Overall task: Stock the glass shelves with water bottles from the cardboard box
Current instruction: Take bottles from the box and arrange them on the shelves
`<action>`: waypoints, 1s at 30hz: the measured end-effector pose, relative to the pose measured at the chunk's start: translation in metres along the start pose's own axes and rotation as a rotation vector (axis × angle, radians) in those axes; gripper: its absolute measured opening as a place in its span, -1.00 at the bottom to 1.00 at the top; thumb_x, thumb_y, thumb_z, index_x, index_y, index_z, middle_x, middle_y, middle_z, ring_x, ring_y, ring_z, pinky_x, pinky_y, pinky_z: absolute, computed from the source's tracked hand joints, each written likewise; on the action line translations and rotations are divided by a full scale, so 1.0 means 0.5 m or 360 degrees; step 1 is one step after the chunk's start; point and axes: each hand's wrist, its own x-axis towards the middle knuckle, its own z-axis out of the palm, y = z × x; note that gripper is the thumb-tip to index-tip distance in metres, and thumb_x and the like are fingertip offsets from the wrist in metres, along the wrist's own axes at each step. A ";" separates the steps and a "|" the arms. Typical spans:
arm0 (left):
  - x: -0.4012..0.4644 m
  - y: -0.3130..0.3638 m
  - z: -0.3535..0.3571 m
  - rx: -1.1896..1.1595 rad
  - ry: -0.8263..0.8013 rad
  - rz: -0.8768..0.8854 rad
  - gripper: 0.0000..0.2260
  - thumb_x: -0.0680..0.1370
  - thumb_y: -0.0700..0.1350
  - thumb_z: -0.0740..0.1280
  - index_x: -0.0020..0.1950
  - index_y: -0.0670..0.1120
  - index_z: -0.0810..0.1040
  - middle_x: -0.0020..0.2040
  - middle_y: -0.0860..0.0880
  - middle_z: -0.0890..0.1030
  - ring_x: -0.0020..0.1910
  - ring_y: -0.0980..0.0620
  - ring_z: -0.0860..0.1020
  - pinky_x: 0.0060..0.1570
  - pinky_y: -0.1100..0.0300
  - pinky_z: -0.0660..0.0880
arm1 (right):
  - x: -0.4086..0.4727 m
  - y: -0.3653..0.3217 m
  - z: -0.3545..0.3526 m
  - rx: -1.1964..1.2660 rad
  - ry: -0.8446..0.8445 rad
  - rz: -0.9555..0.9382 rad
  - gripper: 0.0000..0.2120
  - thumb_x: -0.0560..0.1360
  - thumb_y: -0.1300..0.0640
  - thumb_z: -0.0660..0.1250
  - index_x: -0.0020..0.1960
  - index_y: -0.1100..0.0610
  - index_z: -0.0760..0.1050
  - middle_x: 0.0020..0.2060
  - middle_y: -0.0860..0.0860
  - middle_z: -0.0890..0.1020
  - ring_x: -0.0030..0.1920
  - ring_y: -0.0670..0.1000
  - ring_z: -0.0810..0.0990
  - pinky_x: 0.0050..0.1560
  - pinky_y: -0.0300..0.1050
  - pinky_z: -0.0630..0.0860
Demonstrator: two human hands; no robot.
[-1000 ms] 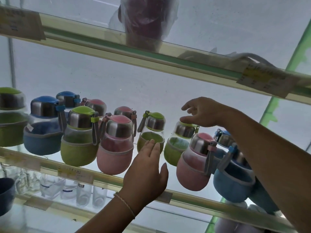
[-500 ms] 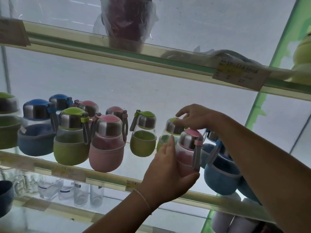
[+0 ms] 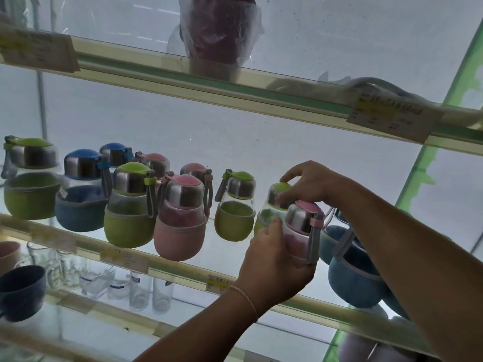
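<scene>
While the left hand point(image 3: 274, 267) wraps its fingers and thumb round the lower body of a pink water bottle point(image 3: 303, 231), the right hand point(image 3: 311, 184) reaches over from the right and rests its curled fingertips on the green cap of a green bottle point(image 3: 274, 202) just behind it. The pink water bottle stands at the front of the middle glass shelf point(image 3: 183, 276), its steel collar and pink lid upright and its grey strap hanging down the right side against the left thumb. Whether its base touches the glass cannot be told, since the palm hides it. A thin bracelet point(image 3: 245, 296) circles the left wrist.

To the right of the held bottle, under the right forearm, sit blue bottles point(image 3: 350, 280), partly hidden. To the left stands a loose row of the same kind: a small green one point(image 3: 235, 210), a large pink one point(image 3: 180, 220), a large green one point(image 3: 129, 207), a blue one point(image 3: 81, 192) and another green one point(image 3: 31, 178) at the far left, with more pink and blue lids behind. Price labels point(image 3: 392, 118) are stuck to the shelf edges. A plastic-wrapped dark red item point(image 3: 217, 30) sits on the upper shelf, and clear glasses point(image 3: 141, 291) and a dark blue cup point(image 3: 21, 291) stand on the lower one.
</scene>
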 end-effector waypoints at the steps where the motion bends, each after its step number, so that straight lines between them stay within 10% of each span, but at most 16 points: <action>1: -0.002 -0.003 -0.007 -0.0001 0.0002 0.0009 -0.45 0.34 0.30 0.42 0.19 0.11 0.33 0.02 0.12 0.53 -0.08 0.07 0.57 -0.17 0.20 0.62 | -0.001 -0.002 0.003 0.0020 0.0024 0.0011 -0.49 0.17 0.04 0.67 0.09 0.06 0.65 0.07 0.02 0.57 -0.03 0.00 0.61 -0.12 -0.12 0.62; 23: -0.050 -0.022 -0.130 0.0686 0.0309 -0.0163 -0.04 0.49 0.21 0.32 0.50 -0.01 -0.39 0.44 -0.12 0.35 0.26 -0.06 0.51 0.12 0.14 0.53 | -0.034 -0.015 0.010 0.0052 -0.0003 -0.0119 -0.56 0.21 -0.03 0.65 0.02 0.08 0.66 -0.06 -0.01 0.64 -0.13 0.01 0.65 -0.26 -0.19 0.63; 30: -0.041 -0.011 -0.130 0.1258 0.0322 -0.0242 -0.03 0.35 0.26 0.46 0.52 -0.26 0.15 0.08 -0.18 0.60 -0.05 -0.13 0.60 -0.37 0.11 0.55 | -0.044 -0.009 0.006 0.0017 0.0006 -0.0116 -0.58 0.25 -0.02 0.64 0.04 0.09 0.66 -0.06 -0.02 0.63 -0.13 0.00 0.63 -0.26 -0.21 0.62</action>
